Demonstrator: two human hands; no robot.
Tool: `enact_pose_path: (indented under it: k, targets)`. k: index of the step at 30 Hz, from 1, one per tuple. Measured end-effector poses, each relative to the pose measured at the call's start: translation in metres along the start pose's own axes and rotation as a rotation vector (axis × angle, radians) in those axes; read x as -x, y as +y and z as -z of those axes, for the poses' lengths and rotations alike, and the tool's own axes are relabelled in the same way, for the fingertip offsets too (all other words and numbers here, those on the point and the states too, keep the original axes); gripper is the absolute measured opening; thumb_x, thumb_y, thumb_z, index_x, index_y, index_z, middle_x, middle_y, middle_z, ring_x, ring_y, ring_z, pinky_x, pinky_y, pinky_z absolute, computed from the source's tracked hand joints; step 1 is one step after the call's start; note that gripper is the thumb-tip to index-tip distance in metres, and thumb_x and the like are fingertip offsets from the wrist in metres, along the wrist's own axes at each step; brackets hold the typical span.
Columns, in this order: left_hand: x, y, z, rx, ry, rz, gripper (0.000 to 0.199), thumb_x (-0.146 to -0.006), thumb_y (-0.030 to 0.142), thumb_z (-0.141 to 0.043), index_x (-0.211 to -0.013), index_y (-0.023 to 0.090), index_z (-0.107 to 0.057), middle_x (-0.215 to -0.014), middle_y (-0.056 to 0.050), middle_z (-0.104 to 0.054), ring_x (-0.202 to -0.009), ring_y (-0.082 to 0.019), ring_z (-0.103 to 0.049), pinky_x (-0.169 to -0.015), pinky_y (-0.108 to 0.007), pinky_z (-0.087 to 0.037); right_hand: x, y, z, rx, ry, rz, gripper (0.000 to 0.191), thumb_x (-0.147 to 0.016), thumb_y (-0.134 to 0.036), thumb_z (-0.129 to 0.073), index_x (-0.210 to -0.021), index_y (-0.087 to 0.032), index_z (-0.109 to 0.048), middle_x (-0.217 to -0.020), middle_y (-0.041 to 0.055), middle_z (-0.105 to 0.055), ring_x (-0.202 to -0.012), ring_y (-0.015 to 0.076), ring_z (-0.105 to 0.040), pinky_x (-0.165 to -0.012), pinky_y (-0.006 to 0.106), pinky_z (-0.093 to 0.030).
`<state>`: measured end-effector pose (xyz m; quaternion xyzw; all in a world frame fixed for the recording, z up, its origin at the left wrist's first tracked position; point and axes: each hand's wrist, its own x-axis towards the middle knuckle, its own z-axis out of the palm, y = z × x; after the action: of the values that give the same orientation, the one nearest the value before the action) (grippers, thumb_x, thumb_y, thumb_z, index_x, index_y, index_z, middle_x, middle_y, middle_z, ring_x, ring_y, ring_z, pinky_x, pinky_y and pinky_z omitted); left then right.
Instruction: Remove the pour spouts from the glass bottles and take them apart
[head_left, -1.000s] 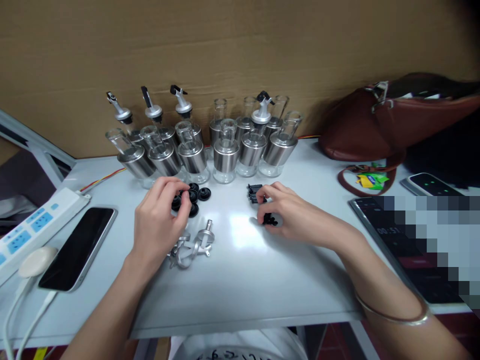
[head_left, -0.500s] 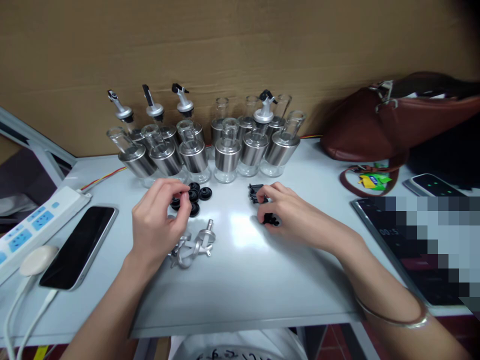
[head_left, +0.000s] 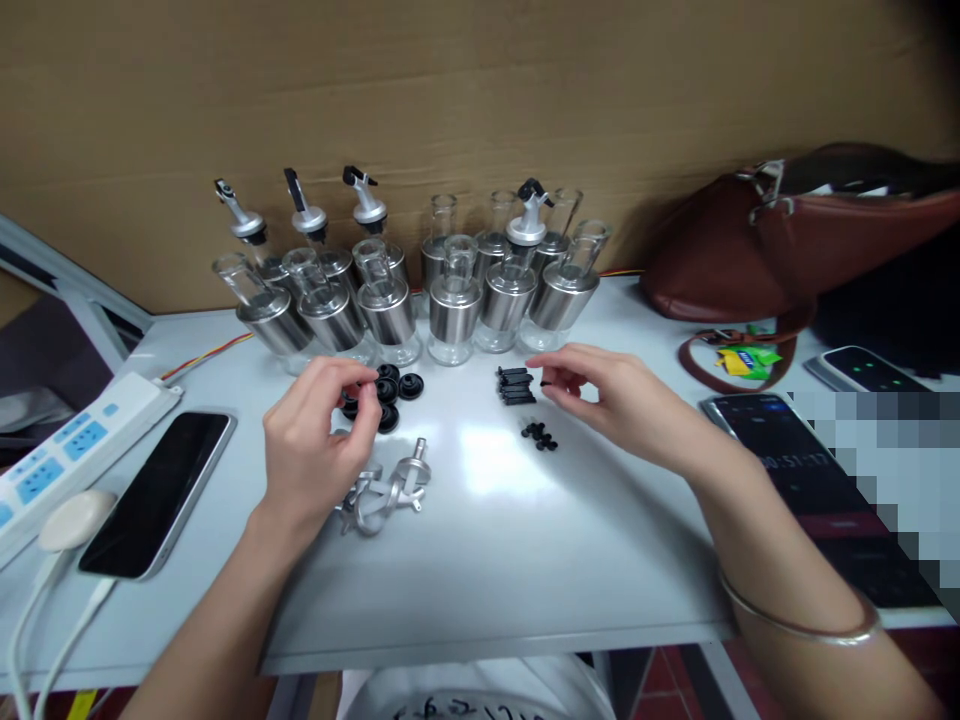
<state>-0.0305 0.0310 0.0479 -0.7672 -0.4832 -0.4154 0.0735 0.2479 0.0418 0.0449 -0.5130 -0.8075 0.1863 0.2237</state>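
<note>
My left hand (head_left: 319,425) is curled, thumb and forefinger tips close together beside several round black stoppers (head_left: 411,387); what it pinches, if anything, I cannot make out. Below it lie silver pourer spouts (head_left: 412,475) in a loose heap, partly behind the hand. My right hand (head_left: 600,395) hovers just right of a row of slim black levers (head_left: 515,386), with a tiny dark piece showing at its thumb tip. Its forefinger is stretched to the left above the thumb. A small cluster of tiny black pieces (head_left: 540,436) lies below the levers.
Glass bottles with steel sleeves (head_left: 455,310) stand in rows at the back, several fitted with pourers (head_left: 370,205). To the left are a power strip (head_left: 79,455) and a phone (head_left: 159,495). A brown bag (head_left: 720,245) and a second phone (head_left: 810,480) are at the right.
My right hand has risen off the cluster of tiny black pieces and shifted slightly right and away from me, uncovering them. My left hand stays where it was.
</note>
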Motion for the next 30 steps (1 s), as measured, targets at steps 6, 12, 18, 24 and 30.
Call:
enact_pose_path:
  k: [6,12,18,24,30]
  targets:
    - [-0.001,0.001,0.002,0.042,0.006,0.002,0.014,-0.083,0.009,-0.053,-0.083,0.023,-0.056,-0.077,0.001,-0.063,-0.064,-0.013,-0.057,-0.061,-0.028,-0.049,0.002,0.016,0.004,0.091,-0.182,-0.114,0.019,-0.081,-0.017,-0.049,-0.080,-0.017,-0.068,-0.083,0.0063,-0.067,-0.070,0.0163,-0.061,-0.068,0.029,-0.048]
    - [0.000,0.001,0.002,0.045,-0.008,0.005,0.015,-0.084,0.008,-0.053,-0.084,0.023,-0.056,-0.077,0.001,-0.062,-0.064,-0.013,-0.056,-0.061,-0.029,-0.049,0.005,0.017,0.002,0.055,-0.260,-0.146,0.017,-0.079,-0.017,-0.050,-0.077,-0.019,-0.066,-0.081,0.0046,-0.065,-0.067,0.0147,-0.059,-0.065,0.027,-0.047]
    - [-0.001,0.001,0.003,0.042,-0.007,0.022,0.013,-0.084,0.010,-0.053,-0.083,0.023,-0.056,-0.077,0.001,-0.063,-0.062,-0.013,-0.056,-0.061,-0.029,-0.049,0.004,0.013,0.001,0.004,-0.352,-0.200,0.014,-0.076,-0.014,-0.050,-0.074,-0.020,-0.063,-0.066,-0.0016,-0.061,-0.058,0.0125,-0.054,-0.058,0.024,-0.043]
    - [-0.002,0.003,0.004,0.049,-0.009,0.014,0.013,-0.084,0.010,-0.052,-0.082,0.023,-0.056,-0.073,0.002,-0.062,-0.062,-0.012,-0.056,-0.060,-0.028,-0.048,0.003,0.008,-0.003,-0.027,-0.396,-0.202,0.021,-0.072,-0.007,-0.048,-0.079,-0.020,-0.063,-0.068,-0.0017,-0.063,-0.060,0.0122,-0.056,-0.058,0.023,-0.043]
    - [-0.002,0.002,0.005,0.043,-0.015,0.027,0.013,-0.084,0.010,-0.053,-0.082,0.022,-0.056,-0.073,0.001,-0.062,-0.062,-0.012,-0.055,-0.061,-0.028,-0.049,0.006,0.012,0.002,-0.042,-0.436,-0.188,0.036,-0.066,-0.008,-0.058,-0.099,-0.020,-0.063,-0.081,0.0005,-0.063,-0.069,0.0140,-0.058,-0.064,0.024,-0.047]
